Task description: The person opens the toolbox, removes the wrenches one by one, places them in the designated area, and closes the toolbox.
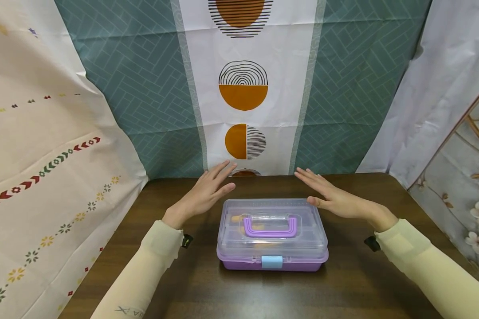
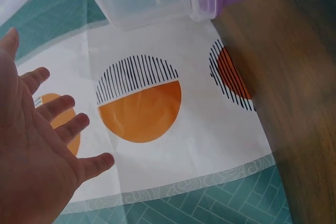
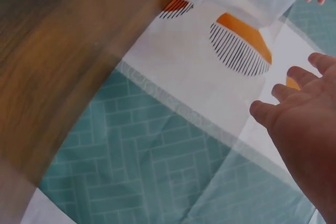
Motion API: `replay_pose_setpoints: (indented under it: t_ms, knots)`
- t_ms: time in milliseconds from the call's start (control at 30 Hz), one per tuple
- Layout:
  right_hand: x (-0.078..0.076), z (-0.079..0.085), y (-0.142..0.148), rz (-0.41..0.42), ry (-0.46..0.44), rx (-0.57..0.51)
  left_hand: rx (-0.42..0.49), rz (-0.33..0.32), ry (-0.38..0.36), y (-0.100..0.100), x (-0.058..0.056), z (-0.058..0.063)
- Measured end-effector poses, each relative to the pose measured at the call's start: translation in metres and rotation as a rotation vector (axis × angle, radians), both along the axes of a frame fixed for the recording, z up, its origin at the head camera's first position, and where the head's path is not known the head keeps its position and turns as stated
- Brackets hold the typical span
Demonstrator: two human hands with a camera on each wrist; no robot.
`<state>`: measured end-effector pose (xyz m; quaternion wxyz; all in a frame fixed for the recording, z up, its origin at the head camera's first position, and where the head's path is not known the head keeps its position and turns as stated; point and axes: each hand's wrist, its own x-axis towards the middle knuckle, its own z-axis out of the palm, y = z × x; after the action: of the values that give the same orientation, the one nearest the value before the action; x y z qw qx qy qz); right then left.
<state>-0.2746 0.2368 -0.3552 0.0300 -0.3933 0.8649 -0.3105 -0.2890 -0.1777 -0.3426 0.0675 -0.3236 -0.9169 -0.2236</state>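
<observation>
A plastic storage box (image 1: 272, 248) with a purple base, a see-through lid, a purple carry handle (image 1: 270, 233) and a light blue latch (image 1: 272, 262) stands on the table with its lid down. Yellowish items show dimly through the lid. To the box's left, the left hand (image 1: 205, 189) is held up with fingers spread and holds nothing. On the other side, the right hand (image 1: 335, 197) hovers by the far right corner, fingers extended, also holding nothing. Both wrist views show a corner of the box, in the left one its clear wall (image 2: 142, 3), apart from the hand.
The brown wooden table (image 1: 263, 292) reaches back to a hanging green and white cloth (image 1: 143, 88) with orange circles. A cream patterned cloth (image 1: 44, 133) hangs on the left, and a white floral one (image 1: 463, 199) on the right.
</observation>
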Motion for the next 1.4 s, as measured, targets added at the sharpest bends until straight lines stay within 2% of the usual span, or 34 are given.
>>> replay_pose_setpoints:
  t_ms: [267,567,800,900,1133,1400]
  knots:
    - [0.016,-0.001,-0.008,0.029,0.014,0.007,-0.002,-0.026,0.041,0.001,0.008,0.0]
    - [0.024,-0.007,-0.01,0.099,0.12,-0.033,0.009,-0.061,0.07,0.005,0.019,-0.004]
    - [0.032,-0.009,-0.014,0.128,0.161,-0.062,0.012,-0.081,0.107,0.008,0.023,0.0]
    - [0.034,-0.009,-0.016,0.131,0.179,-0.067,0.013,-0.087,0.124,0.008,0.024,0.003]
    - [0.046,-0.014,-0.016,0.097,0.134,-0.095,0.017,-0.113,0.152,0.014,0.032,0.004]
    - [0.052,-0.015,-0.018,0.121,0.187,-0.085,0.017,-0.135,0.183,0.017,0.038,0.005]
